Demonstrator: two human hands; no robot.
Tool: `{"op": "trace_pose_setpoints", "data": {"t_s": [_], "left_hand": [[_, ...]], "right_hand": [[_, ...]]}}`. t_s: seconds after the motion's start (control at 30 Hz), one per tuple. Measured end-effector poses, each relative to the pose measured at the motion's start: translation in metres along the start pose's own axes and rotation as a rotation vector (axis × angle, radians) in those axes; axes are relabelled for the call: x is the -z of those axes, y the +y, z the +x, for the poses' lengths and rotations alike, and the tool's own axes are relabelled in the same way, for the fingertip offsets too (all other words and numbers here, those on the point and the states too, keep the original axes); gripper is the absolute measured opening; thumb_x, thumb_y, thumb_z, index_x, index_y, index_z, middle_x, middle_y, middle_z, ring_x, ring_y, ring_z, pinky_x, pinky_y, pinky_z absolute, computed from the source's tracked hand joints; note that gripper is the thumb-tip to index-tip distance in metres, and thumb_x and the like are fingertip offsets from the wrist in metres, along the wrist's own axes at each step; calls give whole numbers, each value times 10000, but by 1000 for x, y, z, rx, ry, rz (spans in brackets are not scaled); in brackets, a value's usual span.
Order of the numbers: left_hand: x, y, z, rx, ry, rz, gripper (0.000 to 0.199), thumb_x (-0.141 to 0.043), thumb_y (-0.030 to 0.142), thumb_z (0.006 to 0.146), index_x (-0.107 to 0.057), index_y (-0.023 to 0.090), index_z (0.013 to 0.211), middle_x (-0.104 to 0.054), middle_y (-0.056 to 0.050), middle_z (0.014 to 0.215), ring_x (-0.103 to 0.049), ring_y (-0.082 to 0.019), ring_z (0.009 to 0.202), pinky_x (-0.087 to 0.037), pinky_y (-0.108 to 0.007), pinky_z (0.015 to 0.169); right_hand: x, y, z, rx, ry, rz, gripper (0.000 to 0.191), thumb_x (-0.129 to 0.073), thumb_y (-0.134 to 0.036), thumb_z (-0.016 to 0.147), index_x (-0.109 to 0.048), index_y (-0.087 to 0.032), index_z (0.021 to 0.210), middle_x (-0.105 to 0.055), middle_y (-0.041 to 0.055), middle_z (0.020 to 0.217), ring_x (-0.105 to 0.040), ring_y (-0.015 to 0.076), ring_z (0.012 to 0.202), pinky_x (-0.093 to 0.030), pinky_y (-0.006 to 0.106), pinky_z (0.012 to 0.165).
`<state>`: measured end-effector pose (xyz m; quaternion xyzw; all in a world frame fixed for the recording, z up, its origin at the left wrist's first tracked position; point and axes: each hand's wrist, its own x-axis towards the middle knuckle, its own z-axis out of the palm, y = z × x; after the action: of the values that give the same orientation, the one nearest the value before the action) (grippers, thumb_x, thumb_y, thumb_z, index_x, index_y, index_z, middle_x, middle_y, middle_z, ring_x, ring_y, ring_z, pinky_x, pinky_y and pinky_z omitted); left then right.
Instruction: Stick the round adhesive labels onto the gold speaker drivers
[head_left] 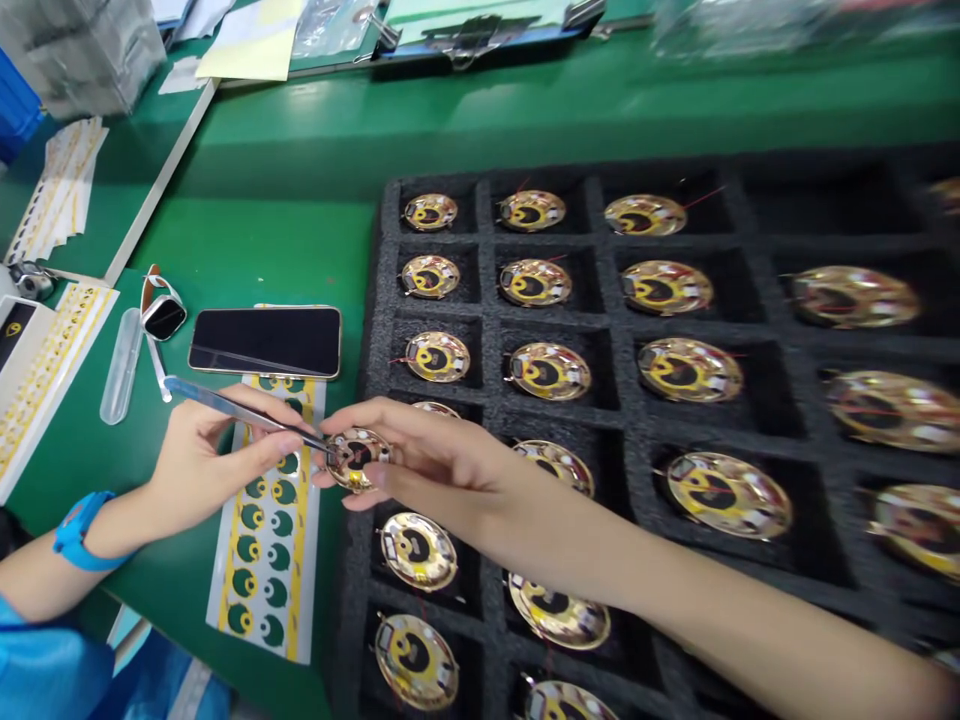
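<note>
Left grip [214, 450]: pinched on tweezers [217, 400], tips at gold circuit disc [361, 458]; best worked lightly.
Right grip [450, 455]: closed around disc edge; best kept steady.
Sticker sheet [259, 575]: on table [300, 235], near left grip.
Foam tray [376, 310]: similar discs [551, 390] in cells.

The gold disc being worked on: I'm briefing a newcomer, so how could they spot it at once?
Find the big black foam tray and go to its left edge. There the right hand holds the gold disc, and the left hand points tweezers at it. Similar discs lie in the tray; this one alone is held in a hand.
</note>
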<state>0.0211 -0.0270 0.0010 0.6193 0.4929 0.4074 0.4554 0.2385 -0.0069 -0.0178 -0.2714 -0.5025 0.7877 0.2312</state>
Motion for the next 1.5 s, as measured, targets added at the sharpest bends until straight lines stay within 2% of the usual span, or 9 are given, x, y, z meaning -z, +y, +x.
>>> {"op": "trace_pose_setpoints", "data": {"t_s": [0.23,0.4,0.57,0.77,0.9,1.0,1.1,1.27,1.5], "left_hand": [[-3,-3,0,-14,-22,-14,77,-771,158,755,-756,171,829,-764,-44,804,-708,-160,747,-563,-241,706],[-9,0,2,50,2,-146,59,-760,109,744,-741,163,761,-742,-26,741,-685,-121,663,-546,-192,623],[-6,-2,2,142,4,-282,60,-774,158,757,-716,162,772,-732,-14,726,-678,-104,617,-547,-182,607],[6,3,11,124,14,-226,102,-797,207,746,-712,161,780,-719,-4,738,-685,-103,665,-546,-173,645],[25,2,15,219,-63,-156,161,-804,261,741,-700,145,784,-697,1,706,-658,-96,628,-530,-175,611],[38,-6,5,315,-155,-68,223,-809,320,734,-700,131,784,-710,-22,715,-671,-117,634,-540,-203,624],[42,-15,-12,360,-185,-19,258,-790,364,754,-712,123,804,-741,-60,771,-703,-143,683,-558,-223,663],[37,-25,-31,407,-145,-85,321,-767,428,769,-717,120,846,-763,-92,831,-743,-178,745,-591,-242,694],[33,-27,-31,363,-157,-116,259,-739,384,813,-721,134,878,-776,-89,873,-753,-166,789,-589,-213,716]], "right_hand": [[1,0,-1,19,-5,-53,246,-513,-111,885,-581,-234,1087,-619,-5,1007,-621,103,858,-614,265,818],[1,0,-1,1,14,-30,205,-554,-135,866,-593,-239,1038,-640,-16,975,-632,97,827,-610,246,796],[0,0,3,-71,62,87,158,-648,-207,847,-596,-229,994,-669,-34,779,-682,99,782,-584,169,651],[0,2,5,-16,162,106,164,-735,-250,796,-623,-215,911,-660,-26,719,-664,91,643,-531,132,498],[0,7,4,24,222,33,187,-754,-313,788,-652,-212,909,-679,4,725,-647,107,595,-517,152,447],[-2,8,3,-22,266,-3,223,-779,-344,756,-670,-222,908,-688,9,746,-670,131,632,-547,181,476],[-3,5,2,-87,320,-2,243,-788,-388,750,-676,-254,919,-701,-4,767,-694,141,685,-581,196,543],[5,7,1,-109,195,-49,218,-728,-442,821,-651,-316,982,-735,-16,852,-724,155,793,-616,210,603],[6,13,-1,-91,162,-32,176,-695,-435,852,-641,-348,996,-739,-30,813,-715,153,793,-618,224,620]]}}
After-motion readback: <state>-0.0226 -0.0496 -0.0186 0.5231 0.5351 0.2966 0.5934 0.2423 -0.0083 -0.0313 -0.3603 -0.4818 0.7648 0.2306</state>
